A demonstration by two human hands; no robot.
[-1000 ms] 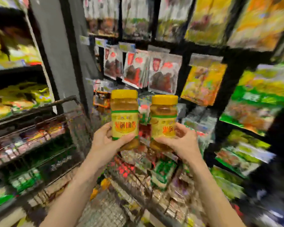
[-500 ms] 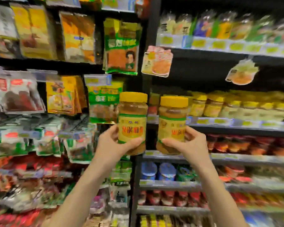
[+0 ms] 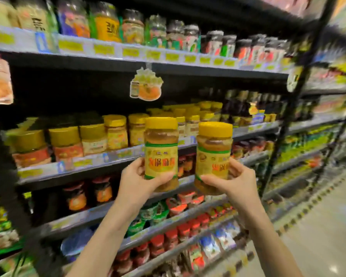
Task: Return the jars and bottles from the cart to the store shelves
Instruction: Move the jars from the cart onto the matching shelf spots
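Note:
I hold two matching jars with yellow lids and yellow labels, both upright at chest height in front of the shelves. My left hand (image 3: pixel 135 181) grips the left jar (image 3: pixel 161 148) around its lower half. My right hand (image 3: pixel 235 181) grips the right jar (image 3: pixel 214 154) the same way. Just behind them runs the middle shelf (image 3: pixel 84 163), which carries a row of similar yellow-lidded jars (image 3: pixel 116 131). The cart is out of view.
Above is a shelf of mixed glass jars (image 3: pixel 156 31) with yellow price tags. A paper promo tag (image 3: pixel 146 85) hangs from it. Lower shelves hold red-lidded jars and packets (image 3: pixel 178 232). A black upright post (image 3: pixel 288 120) stands right, with the aisle floor (image 3: pixel 324 226) beyond.
My view has swung right, from the cart and hanging snack packets to the jar shelves. Both hands keep the same grip on the jars, which now stand close before the yellow-lidded row.

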